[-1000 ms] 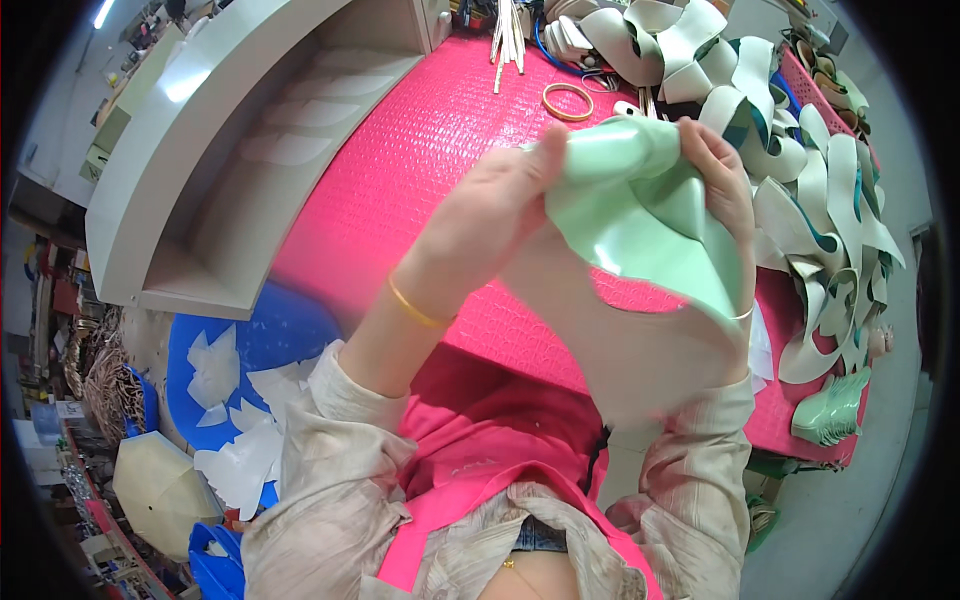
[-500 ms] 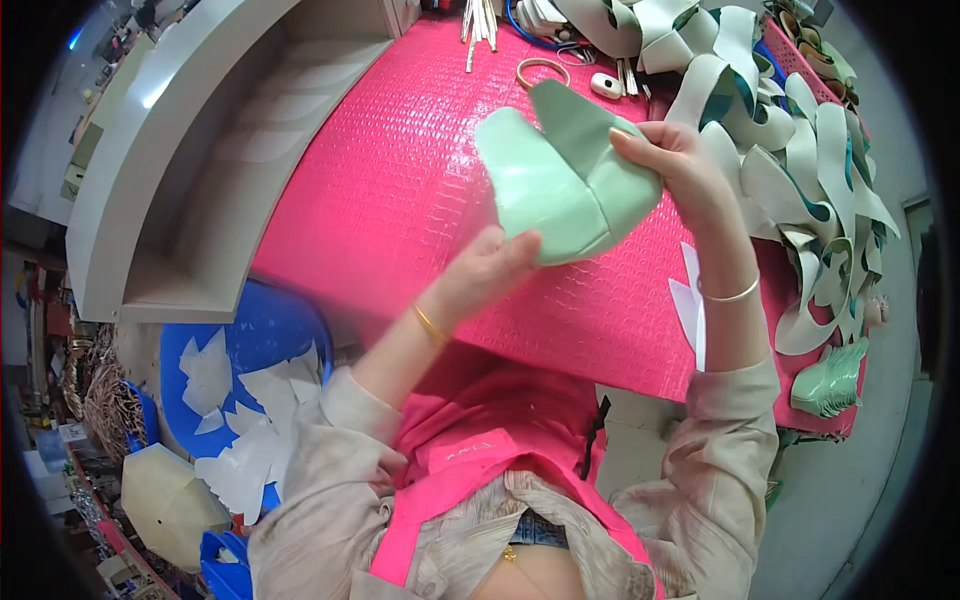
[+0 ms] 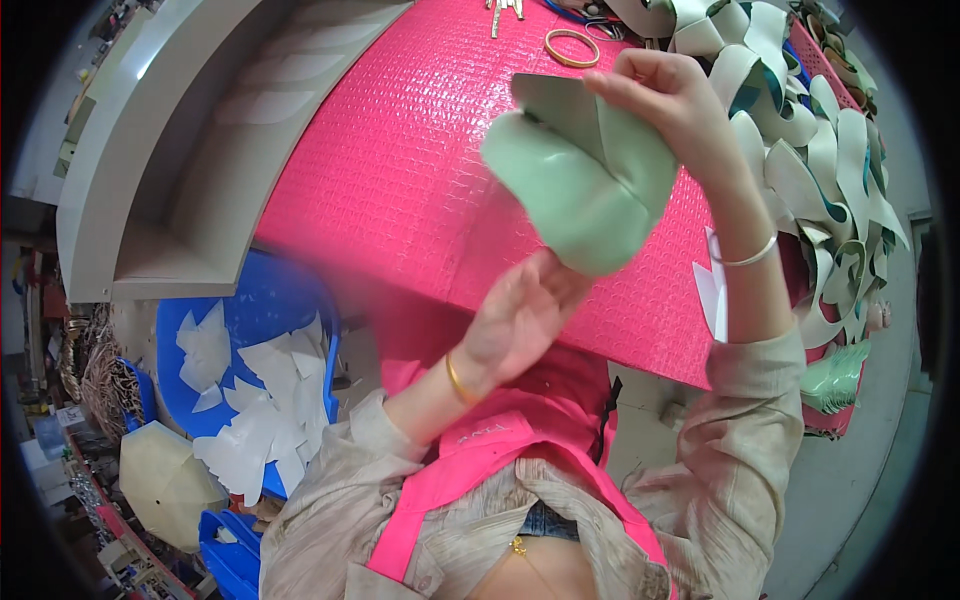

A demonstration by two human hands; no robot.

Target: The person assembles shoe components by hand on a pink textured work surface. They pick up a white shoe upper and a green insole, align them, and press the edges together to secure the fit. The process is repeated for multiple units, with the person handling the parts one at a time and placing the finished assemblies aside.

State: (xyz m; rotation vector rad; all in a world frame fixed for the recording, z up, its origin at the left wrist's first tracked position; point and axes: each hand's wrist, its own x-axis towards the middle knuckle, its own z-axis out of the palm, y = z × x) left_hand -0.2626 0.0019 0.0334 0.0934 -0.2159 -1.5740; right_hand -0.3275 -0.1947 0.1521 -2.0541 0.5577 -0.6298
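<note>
A glossy mint-green shoe upper [image 3: 570, 210] with a seam across it is held up over the pink table. My right hand [image 3: 665, 100] pinches its upper right edge between thumb and fingers. At its lower edge is my left hand [image 3: 525, 305], palm turned up, its fingertips closed at the rim and partly hidden by the piece. More pale green strip-like pieces [image 3: 785, 125] with teal undersides lie heaped at the right, and a stack of shiny green pieces [image 3: 836, 378] sits at the right corner.
The pink textured table [image 3: 400, 170] carries a roll of tape [image 3: 572, 48] and white paper pieces [image 3: 712, 290] near my right forearm. A grey shelf unit [image 3: 150, 150] borders the left. Below it a blue bin [image 3: 180, 400] holds white scraps. A pink basket [image 3: 825, 65] stands far right.
The shoe upper has tilted and turned, its top flap now darker. My left hand has rolled palm up and moved right along the lower edge. My right hand has risen with the piece.
</note>
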